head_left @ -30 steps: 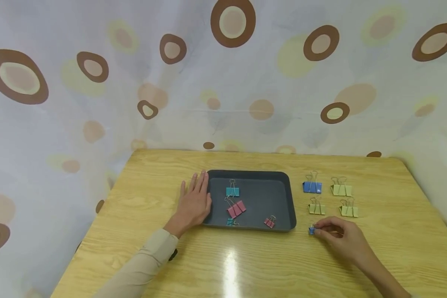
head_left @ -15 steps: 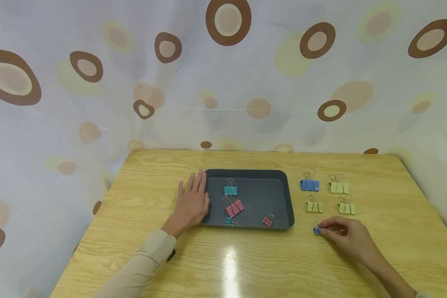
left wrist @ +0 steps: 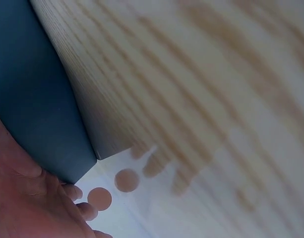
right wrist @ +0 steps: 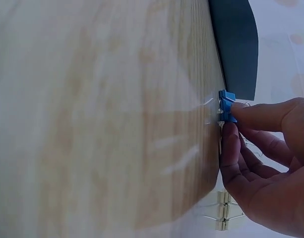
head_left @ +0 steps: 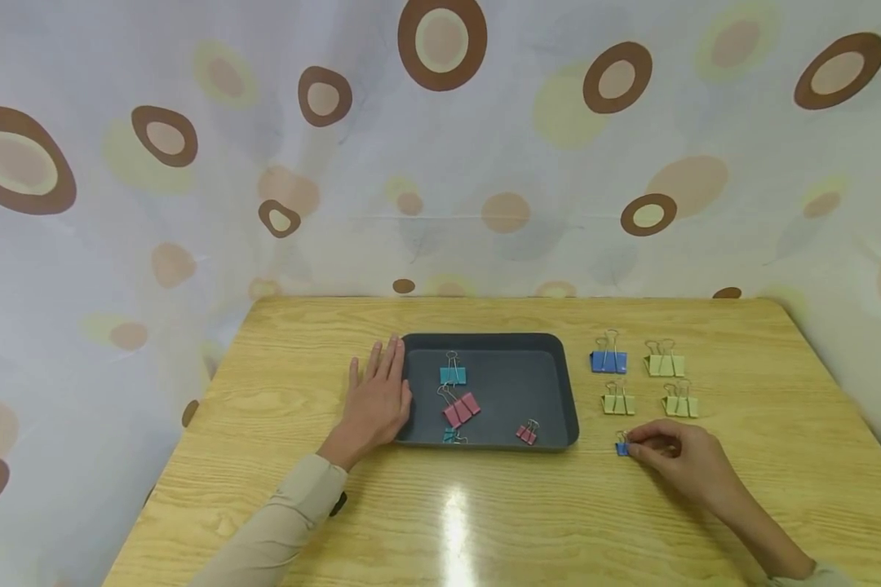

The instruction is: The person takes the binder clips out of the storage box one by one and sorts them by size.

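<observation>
My right hand (head_left: 679, 456) pinches a small blue binder clip (head_left: 622, 449) between thumb and fingers, low at the table surface. In the right wrist view the thumb presses the side of this blue clip (right wrist: 226, 105). At the left, my left hand (head_left: 373, 408) lies with straight fingers along the left side of a dark grey tray (head_left: 514, 383). Inside the tray are a teal clip (head_left: 453, 376), a larger pink clip (head_left: 461, 410), a small teal clip (head_left: 450, 436) and a small pink clip (head_left: 526, 434).
Beyond the right hand stand a larger blue clip (head_left: 608, 363) and three pale yellow clips (head_left: 665, 365) in two rows, right of the tray. The wooden table (head_left: 382, 522) meets a patterned curtain (head_left: 455, 253) at its back edge.
My right hand has shifted the small blue clip slightly to the right, away from the tray, keeping its pinch. The left hand stays at the tray's side. The head view has moved a little.
</observation>
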A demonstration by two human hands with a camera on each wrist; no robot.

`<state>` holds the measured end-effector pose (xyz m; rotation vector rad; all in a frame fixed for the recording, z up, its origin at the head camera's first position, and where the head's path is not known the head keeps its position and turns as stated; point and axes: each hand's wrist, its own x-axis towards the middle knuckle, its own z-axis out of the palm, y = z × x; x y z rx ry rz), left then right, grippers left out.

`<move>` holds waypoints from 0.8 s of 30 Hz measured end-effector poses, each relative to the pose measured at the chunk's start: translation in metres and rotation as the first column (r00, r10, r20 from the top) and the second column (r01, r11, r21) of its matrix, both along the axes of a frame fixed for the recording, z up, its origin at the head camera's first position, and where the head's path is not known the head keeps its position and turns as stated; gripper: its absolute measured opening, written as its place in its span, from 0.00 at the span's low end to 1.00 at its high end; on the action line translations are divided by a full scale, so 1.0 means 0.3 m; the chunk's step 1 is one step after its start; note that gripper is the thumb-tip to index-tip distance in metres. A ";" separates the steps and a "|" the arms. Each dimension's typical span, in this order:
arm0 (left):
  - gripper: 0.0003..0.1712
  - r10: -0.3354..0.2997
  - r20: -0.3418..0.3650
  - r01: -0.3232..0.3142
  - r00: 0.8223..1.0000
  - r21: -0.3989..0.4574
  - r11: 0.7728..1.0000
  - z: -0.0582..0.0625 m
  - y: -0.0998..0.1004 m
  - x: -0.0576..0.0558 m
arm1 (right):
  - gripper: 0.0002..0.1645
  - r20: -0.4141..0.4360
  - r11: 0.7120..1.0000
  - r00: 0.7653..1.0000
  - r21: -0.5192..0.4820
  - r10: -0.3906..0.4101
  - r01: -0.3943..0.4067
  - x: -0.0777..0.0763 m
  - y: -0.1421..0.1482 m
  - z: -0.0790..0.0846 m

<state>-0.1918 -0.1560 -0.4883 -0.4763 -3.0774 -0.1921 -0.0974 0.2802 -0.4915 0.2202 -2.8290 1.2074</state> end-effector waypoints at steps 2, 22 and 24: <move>0.38 0.001 0.001 -0.001 1.000 0.000 1.000 0.000 -0.001 0.001 | 0.08 -0.005 1.000 1.000 -0.003 0.004 -0.004 0.001 0.000 0.003; 0.38 0.003 -0.009 -0.003 1.000 -0.006 1.000 -0.002 -0.001 0.007 | 0.18 -0.136 0.977 0.988 -0.190 0.072 -0.097 -0.028 -0.080 0.085; 0.38 0.003 0.004 -0.003 1.000 -0.007 1.000 -0.004 0.000 0.005 | 0.18 -0.132 0.973 0.988 -0.204 0.080 -0.106 -0.031 -0.105 0.092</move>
